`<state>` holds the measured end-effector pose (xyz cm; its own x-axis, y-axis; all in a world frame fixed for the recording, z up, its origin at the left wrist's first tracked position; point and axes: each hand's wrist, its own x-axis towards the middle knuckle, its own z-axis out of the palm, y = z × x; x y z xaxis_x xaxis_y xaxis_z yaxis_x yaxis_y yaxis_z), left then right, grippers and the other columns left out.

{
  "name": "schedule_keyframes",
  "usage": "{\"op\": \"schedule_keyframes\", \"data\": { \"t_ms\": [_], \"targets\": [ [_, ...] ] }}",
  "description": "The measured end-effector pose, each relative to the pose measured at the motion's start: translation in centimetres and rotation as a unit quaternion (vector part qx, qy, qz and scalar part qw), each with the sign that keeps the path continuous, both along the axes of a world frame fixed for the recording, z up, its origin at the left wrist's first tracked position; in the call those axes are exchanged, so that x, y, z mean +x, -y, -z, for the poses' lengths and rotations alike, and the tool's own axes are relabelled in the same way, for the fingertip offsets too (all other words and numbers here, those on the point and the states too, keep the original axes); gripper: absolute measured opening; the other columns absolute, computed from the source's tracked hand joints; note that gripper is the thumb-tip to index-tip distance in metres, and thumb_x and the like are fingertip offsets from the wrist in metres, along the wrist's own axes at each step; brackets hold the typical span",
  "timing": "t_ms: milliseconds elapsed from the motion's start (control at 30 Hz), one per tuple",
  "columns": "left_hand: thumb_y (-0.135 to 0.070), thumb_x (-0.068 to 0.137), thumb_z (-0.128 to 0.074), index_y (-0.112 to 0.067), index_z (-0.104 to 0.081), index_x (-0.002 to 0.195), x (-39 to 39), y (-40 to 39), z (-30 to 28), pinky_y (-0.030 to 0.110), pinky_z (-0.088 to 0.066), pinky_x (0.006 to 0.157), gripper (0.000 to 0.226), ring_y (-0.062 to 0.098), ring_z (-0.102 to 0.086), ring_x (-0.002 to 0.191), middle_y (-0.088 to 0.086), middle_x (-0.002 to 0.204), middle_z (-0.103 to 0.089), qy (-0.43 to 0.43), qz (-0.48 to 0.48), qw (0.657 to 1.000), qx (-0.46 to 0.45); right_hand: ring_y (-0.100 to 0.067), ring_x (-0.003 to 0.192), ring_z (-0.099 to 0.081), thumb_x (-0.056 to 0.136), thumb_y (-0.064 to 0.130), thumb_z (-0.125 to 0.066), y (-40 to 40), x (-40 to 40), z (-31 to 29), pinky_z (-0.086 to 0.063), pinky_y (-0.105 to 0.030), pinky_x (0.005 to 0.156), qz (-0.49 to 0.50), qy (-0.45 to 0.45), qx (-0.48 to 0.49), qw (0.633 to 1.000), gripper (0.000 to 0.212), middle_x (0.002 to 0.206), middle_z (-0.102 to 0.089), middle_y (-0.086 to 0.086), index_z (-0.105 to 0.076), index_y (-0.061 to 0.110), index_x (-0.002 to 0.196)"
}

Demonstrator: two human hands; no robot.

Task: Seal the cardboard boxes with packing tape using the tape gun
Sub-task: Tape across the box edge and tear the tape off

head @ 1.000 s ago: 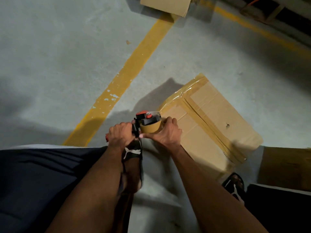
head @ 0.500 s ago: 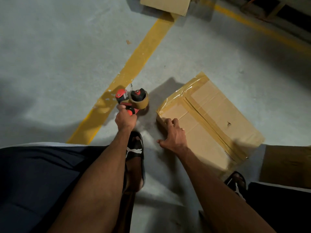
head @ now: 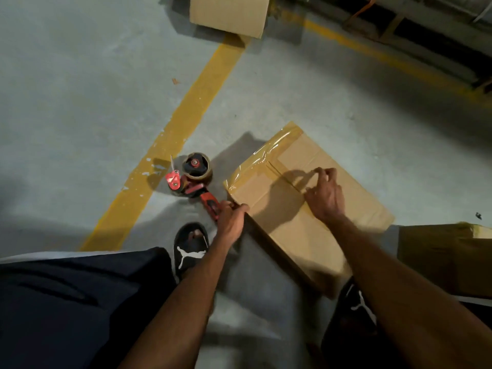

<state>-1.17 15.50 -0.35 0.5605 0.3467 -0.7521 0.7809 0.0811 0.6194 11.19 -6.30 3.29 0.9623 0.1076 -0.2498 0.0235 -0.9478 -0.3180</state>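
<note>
Box (head: pixel 306 209) taped on seam & far edge; gun (head: pixel 194 179) on floor. Our left hand (head: pixel 231 222) grips box's corner, right hand (head: pixel 324 195) loosely curled, empty. More boxes prob. left.

Grey concrete floor (head: pixel 80 75), dull and scuffed; broad yellow painted line (head: pixel 186 113) running diagonally, paint chipped near lower end; second, thinner yellow line (head: pixel 372 53) crossing far right corner; dark wooden pallet (head: pixel 415 25) along top right edge, orange strap hanging over it; dim light, long soft shadows pooling at left and right.
</note>
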Motion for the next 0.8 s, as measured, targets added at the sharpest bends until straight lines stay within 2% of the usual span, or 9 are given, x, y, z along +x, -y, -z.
{"op": "schedule_keyframes", "data": {
  "t_ms": [67, 133, 200, 300, 367, 433, 533, 667, 800],
  "targets": [
    [-0.040, 0.083, -0.067, -0.005, -0.053, 0.121, 0.1, 1.6, -0.9, 0.036, -0.051, 0.080, 0.054, 0.027, -0.065, 0.088, 0.014, 0.105, -0.070, 0.004, 0.002, 1.000, 0.029, -0.047, 0.130, -0.046, 0.086, 0.023, -0.072, 2.8, 3.1, -0.1, -0.039, -0.065, 0.106, 0.014, -0.053, -0.061, 0.997, 0.080, 0.152, -0.030, -0.018, -0.032, 0.017, 0.155],
    [-0.026, 0.098, -0.062, -0.004, -0.044, 0.127, 0.2, 2.4, -1.4, 0.030, -0.044, 0.077, 0.040, 0.025, -0.061, 0.092, 0.009, 0.109, -0.064, -0.008, 0.016, 0.998, 0.065, -0.050, 0.145, -0.024, 0.083, 0.041, -0.080, 5.3, 5.4, -0.2, -0.025, -0.071, 0.113, 0.017, -0.135, -0.123, 0.983, 0.100, 0.161, -0.023, -0.015, -0.016, 0.035, 0.160],
    [-0.015, 0.100, -0.058, -0.002, -0.040, 0.130, 0.6, 2.8, -1.5, 0.027, -0.040, 0.077, 0.036, 0.024, -0.057, 0.095, 0.009, 0.111, -0.057, -0.012, 0.029, 0.994, 0.102, -0.052, 0.142, -0.028, 0.081, 0.054, -0.079, 7.0, 6.2, 0.2, -0.026, -0.073, 0.111, 0.024, -0.193, -0.110, 0.975, 0.103, 0.153, -0.034, -0.017, -0.008, 0.053, 0.156],
    [0.002, 0.092, -0.056, 0.003, -0.043, 0.126, 1.6, 3.0, -1.8, 0.026, -0.041, 0.080, 0.036, 0.030, -0.058, 0.106, 0.009, 0.110, -0.049, -0.018, 0.011, 0.989, 0.145, -0.048, 0.130, -0.046, 0.082, 0.065, -0.074, 8.0, 5.0, 0.1, -0.035, -0.069, 0.105, 0.029, -0.200, -0.082, 0.976, 0.099, 0.143, -0.041, -0.016, -0.003, 0.062, 0.152],
    [0.005, 0.086, -0.054, 0.000, -0.046, 0.121, 2.0, 2.7, -1.3, 0.023, -0.043, 0.087, 0.036, 0.031, -0.053, 0.112, 0.011, 0.118, -0.048, -0.020, -0.018, 0.988, 0.150, -0.048, 0.128, -0.049, 0.081, 0.068, -0.073, 8.1, 3.1, -0.1, -0.034, -0.070, 0.106, 0.050, -0.192, -0.070, 0.978, 0.099, 0.142, -0.040, -0.014, -0.004, 0.063, 0.151],
    [-0.008, 0.078, -0.055, -0.015, -0.049, 0.114, 2.4, 2.1, 1.4, 0.038, -0.046, 0.104, 0.037, 0.037, -0.049, 0.125, 0.020, 0.130, -0.048, -0.012, -0.025, 0.984, 0.177, -0.051, 0.128, -0.046, 0.081, 0.069, -0.072, 8.7, 0.7, -0.2, -0.036, -0.071, 0.105, 0.080, -0.192, -0.058, 0.976, 0.098, 0.142, -0.039, -0.016, -0.006, 0.059, 0.152],
    [-0.026, 0.066, -0.047, -0.031, -0.049, 0.097, 2.4, -0.6, 10.6, 0.052, -0.051, 0.096, 0.031, 0.037, -0.057, 0.107, 0.013, 0.107, -0.062, -0.011, -0.008, 0.976, 0.216, -0.053, 0.124, -0.046, 0.083, 0.071, -0.068, 8.5, -3.3, -0.1, -0.044, -0.067, 0.097, 0.096, -0.174, -0.042, 0.979, 0.098, 0.139, -0.039, -0.020, -0.009, 0.049, 0.158],
    [-0.023, 0.070, -0.045, -0.025, -0.058, 0.102, 2.5, 0.1, 6.9, 0.052, -0.051, 0.097, 0.035, 0.037, -0.061, 0.103, 0.010, 0.094, -0.068, -0.001, 0.022, 0.975, 0.220, -0.052, 0.124, -0.048, 0.088, 0.065, -0.067, 8.6, -8.1, -0.3, -0.046, -0.062, 0.095, 0.131, -0.185, -0.021, 0.974, 0.093, 0.138, -0.040, -0.023, -0.011, 0.042, 0.159],
    [-0.020, 0.071, -0.043, -0.025, -0.063, 0.108, 1.7, 0.6, 4.0, 0.054, -0.047, 0.101, 0.042, 0.038, -0.062, 0.098, 0.008, 0.090, -0.071, 0.023, 0.088, 0.970, 0.225, -0.049, 0.124, -0.053, 0.083, 0.071, -0.068, 9.6, -12.6, 0.1, -0.048, -0.059, 0.095, 0.162, -0.198, -0.010, 0.967, 0.099, 0.138, -0.045, -0.023, -0.010, 0.037, 0.156]
  ]
}}
